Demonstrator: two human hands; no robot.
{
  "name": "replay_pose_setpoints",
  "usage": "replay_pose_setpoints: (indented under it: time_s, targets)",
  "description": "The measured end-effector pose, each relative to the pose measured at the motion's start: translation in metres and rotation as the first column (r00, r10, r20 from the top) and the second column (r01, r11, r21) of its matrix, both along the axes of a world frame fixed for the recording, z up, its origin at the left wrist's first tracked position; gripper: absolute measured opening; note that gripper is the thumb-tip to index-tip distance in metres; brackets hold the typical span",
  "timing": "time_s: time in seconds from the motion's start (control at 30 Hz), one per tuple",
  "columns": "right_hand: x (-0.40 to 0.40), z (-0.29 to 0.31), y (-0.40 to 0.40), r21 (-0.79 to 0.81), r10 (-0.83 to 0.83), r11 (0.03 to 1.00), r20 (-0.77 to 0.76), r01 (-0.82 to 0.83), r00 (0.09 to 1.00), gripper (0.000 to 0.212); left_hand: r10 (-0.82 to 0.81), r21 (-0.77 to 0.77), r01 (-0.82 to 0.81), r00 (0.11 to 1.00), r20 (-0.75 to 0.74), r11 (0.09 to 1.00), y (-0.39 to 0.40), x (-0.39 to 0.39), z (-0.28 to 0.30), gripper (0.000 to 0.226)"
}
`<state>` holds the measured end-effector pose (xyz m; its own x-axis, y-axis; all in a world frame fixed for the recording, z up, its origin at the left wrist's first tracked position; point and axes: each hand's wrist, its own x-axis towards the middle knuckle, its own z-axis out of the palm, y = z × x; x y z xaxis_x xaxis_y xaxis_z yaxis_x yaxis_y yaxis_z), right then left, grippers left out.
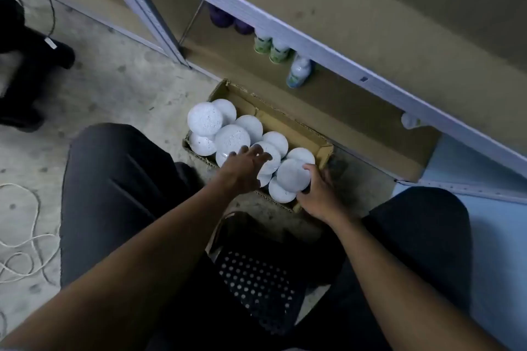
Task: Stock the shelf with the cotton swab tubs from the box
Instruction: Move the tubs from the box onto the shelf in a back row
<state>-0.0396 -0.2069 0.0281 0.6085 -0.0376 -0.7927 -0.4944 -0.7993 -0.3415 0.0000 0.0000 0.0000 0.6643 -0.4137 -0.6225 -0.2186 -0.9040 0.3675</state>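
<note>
An open cardboard box lies on the floor in front of the low shelf. It holds several round white cotton swab tubs, piled loosely. My left hand reaches over the middle of the pile with spread fingers touching a tub. My right hand grips the side of a tub at the box's near right end, thumb and fingers curled round its rim.
Bottles stand on the low shelf: purple ones, green-and-white ones, a blue-and-white one. A grey shelf post rises at left. A white cord lies on the concrete floor. My knees flank a perforated black stool.
</note>
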Motion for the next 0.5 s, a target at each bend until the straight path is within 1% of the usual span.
replay_pose_setpoints:
  time_s: [0.13, 0.23, 0.3, 0.37, 0.43, 0.5]
  targets:
    - [0.008, -0.033, 0.005, 0.005, -0.015, 1.000, 0.010, 0.015, 1.000, 0.073, -0.094, 0.057, 0.090, 0.994, 0.060, 0.994, -0.017, 0.018, -0.033, 0.087]
    - [0.007, -0.061, 0.010, -0.008, 0.002, 1.000, 0.069, -0.002, 0.998, 0.073, -0.179, 0.121, 0.169, 0.980, 0.081, 0.978, -0.031, 0.028, -0.059, 0.092]
    - [0.003, -0.077, 0.013, -0.064, 0.071, 0.996, 0.109, -0.065, 0.991, 0.080, -0.260, 0.196, 0.236, 0.960, 0.107, 0.952, -0.037, 0.033, -0.071, 0.092]
    - [-0.002, -0.089, 0.017, -0.123, 0.126, 0.986, 0.126, -0.111, 0.984, 0.091, -0.309, 0.229, 0.280, 0.946, 0.102, 0.932, -0.039, 0.034, -0.082, 0.095]
    - [-0.009, -0.097, 0.019, -0.160, 0.148, 0.980, 0.171, -0.121, 0.974, 0.097, -0.339, 0.249, 0.306, 0.935, 0.104, 0.919, -0.040, 0.031, -0.088, 0.099]
    - [-0.013, -0.103, 0.022, -0.198, 0.144, 0.975, 0.208, -0.103, 0.967, 0.099, -0.364, 0.266, 0.322, 0.923, 0.126, 0.908, -0.041, 0.029, -0.093, 0.103]
